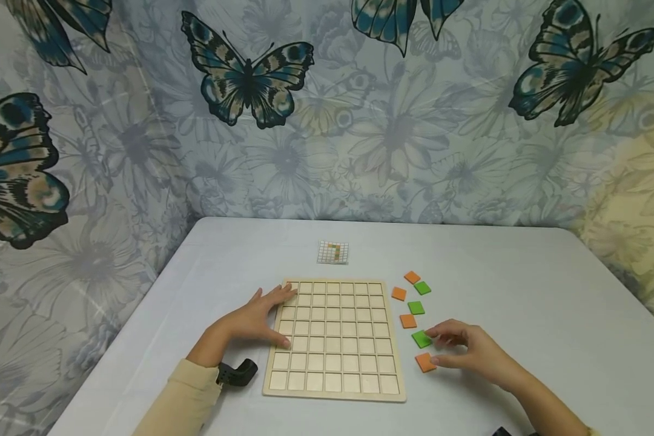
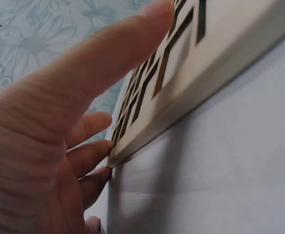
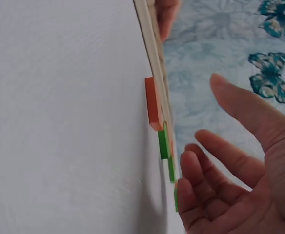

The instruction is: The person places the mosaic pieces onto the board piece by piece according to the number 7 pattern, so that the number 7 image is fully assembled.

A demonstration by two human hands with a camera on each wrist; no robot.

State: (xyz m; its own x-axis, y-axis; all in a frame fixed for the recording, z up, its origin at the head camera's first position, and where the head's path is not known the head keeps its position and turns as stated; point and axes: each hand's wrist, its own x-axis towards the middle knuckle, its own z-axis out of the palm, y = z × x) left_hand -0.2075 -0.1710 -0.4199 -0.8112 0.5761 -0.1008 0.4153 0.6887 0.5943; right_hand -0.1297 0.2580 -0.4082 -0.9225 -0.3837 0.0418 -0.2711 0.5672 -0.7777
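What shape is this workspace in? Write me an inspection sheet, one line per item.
Surface: white table, looks smooth.
Job's things: wooden grid board lying flat; four orange tiles and three green tiles to its right; small patterned card beyond it.
Clutter: nothing seen.
Hands: left hand touches the board's left side; right hand is at the nearest tiles, thumb and fingers apart, holding nothing.
Cables: nothing seen.
Surroundings: wall covering with butterflies and flowers.
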